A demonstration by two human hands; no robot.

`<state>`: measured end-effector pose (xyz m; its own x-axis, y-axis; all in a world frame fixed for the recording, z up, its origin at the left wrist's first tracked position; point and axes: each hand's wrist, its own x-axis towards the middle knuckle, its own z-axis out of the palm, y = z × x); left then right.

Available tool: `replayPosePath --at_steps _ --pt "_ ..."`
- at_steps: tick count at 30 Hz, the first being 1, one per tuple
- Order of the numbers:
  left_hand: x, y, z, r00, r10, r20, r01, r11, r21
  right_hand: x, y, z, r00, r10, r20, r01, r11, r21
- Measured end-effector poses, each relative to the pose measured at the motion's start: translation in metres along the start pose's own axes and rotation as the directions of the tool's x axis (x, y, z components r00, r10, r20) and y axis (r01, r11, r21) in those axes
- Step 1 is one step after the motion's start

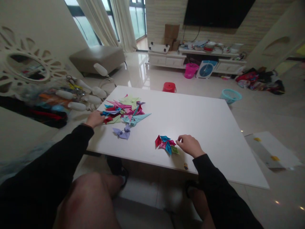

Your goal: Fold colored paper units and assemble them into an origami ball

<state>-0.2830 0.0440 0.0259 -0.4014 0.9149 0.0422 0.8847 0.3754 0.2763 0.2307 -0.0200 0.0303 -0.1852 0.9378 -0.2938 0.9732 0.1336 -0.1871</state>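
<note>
Mirror: pale petal-like frame, well to the left of the white table.
Left hand: at the table's left edge, fingers meeting the outer side of the paper pile; I cannot tell whether they grip a piece.
Bench: grey, beyond the table's far left corner.
Purple piece: folded paper on the table's left part, just nearer the person than the pile.
Pile: folded pink, green, blue, red and purple papers, overlapping on the table's left part.
Paper cluster: red, blue, pink and green folded pieces set close together near the table's front edge.
Small object: at the table's front edge, too small to identify.
Right hand: above the table, fingers bent, fingertips just beside the cluster's right side; I cannot tell whether they pinch anything.
Blue basket: by the table's far right corner.
</note>
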Motion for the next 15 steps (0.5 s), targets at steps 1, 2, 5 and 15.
replayPosePath --at_steps 1,2,5,15 --pt "0.0 0.001 -0.005 1.0 0.011 0.003 -0.011 1.0 0.02 -0.001 0.0 -0.001 1.0 -0.002 -0.002 0.002 1.0 0.005" --pt "-0.001 0.004 -0.011 1.0 0.025 0.003 -0.025 0.999 0.039 -0.002 0.0 -0.001 1.0 -0.003 -0.004 0.003 1.0 0.01" --pt "-0.007 0.022 -0.026 0.996 0.09 -0.018 -0.088 0.994 0.061 -0.005 0.002 -0.003 1.0 0.001 -0.009 -0.001 1.0 0.018" --pt "-0.132 0.184 0.005 0.841 0.537 -0.062 -0.501 0.731 -0.464 -0.008 0.012 -0.011 0.998 0.032 -0.058 -0.031 0.999 0.017"
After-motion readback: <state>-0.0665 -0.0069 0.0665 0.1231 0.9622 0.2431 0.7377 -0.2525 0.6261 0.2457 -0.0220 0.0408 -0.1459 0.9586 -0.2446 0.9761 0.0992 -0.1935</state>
